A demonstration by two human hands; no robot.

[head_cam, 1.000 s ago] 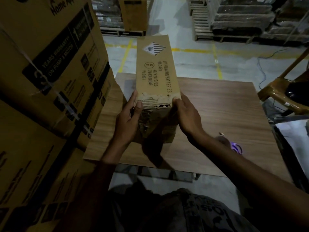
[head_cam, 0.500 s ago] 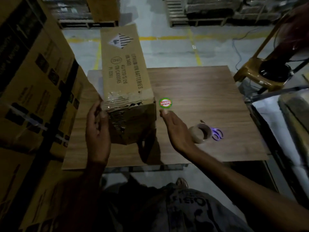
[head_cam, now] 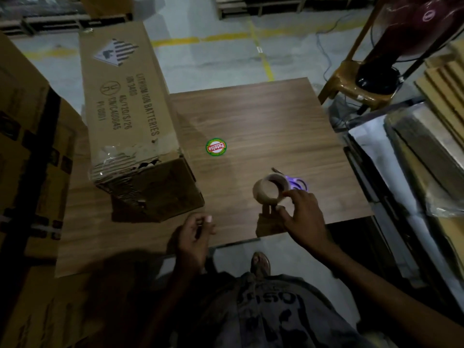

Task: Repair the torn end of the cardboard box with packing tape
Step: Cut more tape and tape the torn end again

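Observation:
A long cardboard box (head_cam: 125, 106) printed "Lithium ion batteries" lies on the wooden table (head_cam: 263, 116), its torn, crumpled near end (head_cam: 130, 169) facing me with old tape peeling. My right hand (head_cam: 298, 217) grips the roll of packing tape (head_cam: 272, 189) near the table's front right, fingers curled round its rim. Purple-handled scissors (head_cam: 297, 182) lie just behind the roll. My left hand (head_cam: 193, 237) hovers over the table's front edge, fingers loosely curled, holding nothing, apart from the box.
A round green and red sticker (head_cam: 216, 146) is on the table middle. Large printed cartons (head_cam: 27, 151) stand at the left. A yellow chair (head_cam: 351, 81) with a fan stands at the right back; stacked material (head_cam: 426, 146) lines the right. Pallets lie beyond.
Both hands have left the box, which now rests on the table. My right hand moved right and took hold of the tape roll; my left hand dropped back toward the front edge.

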